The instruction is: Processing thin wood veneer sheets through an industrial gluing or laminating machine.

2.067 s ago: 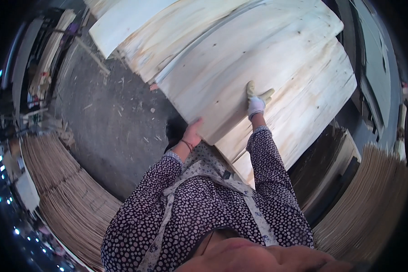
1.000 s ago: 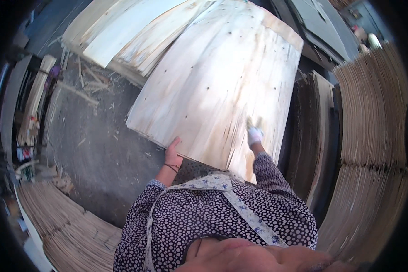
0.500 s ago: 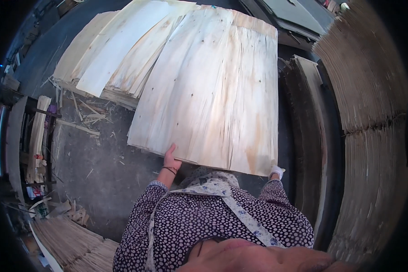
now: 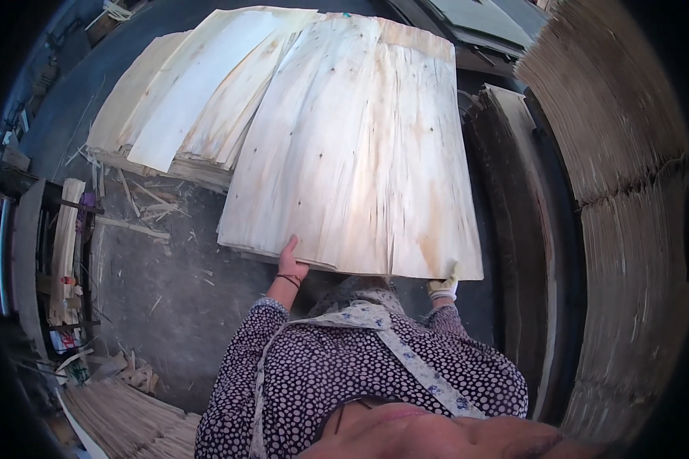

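A broad stack of pale wood veneer sheets spreads out in front of me, marked with small knots, splits and brownish streaks. My left hand is bare and grips the near edge left of the middle, thumb on top and fingers hidden underneath. Near the right corner, my right hand wears a light glove and clasps the same edge, its thumb laid over the top sheet. To the left lies another pile of veneer, whose edge meets the stack in front of me.
Tall stacks of brownish veneer stand along the right, beside a long dark-sided stack. Wood scraps litter the floor at left. A rack holding wood strips stands far left; more sheets lie at lower left.
My right hand has moved left and slightly up, from the stack's corner onto its near edge, thumb now on top. The near right corner has shifted right. My left hand keeps its grip.
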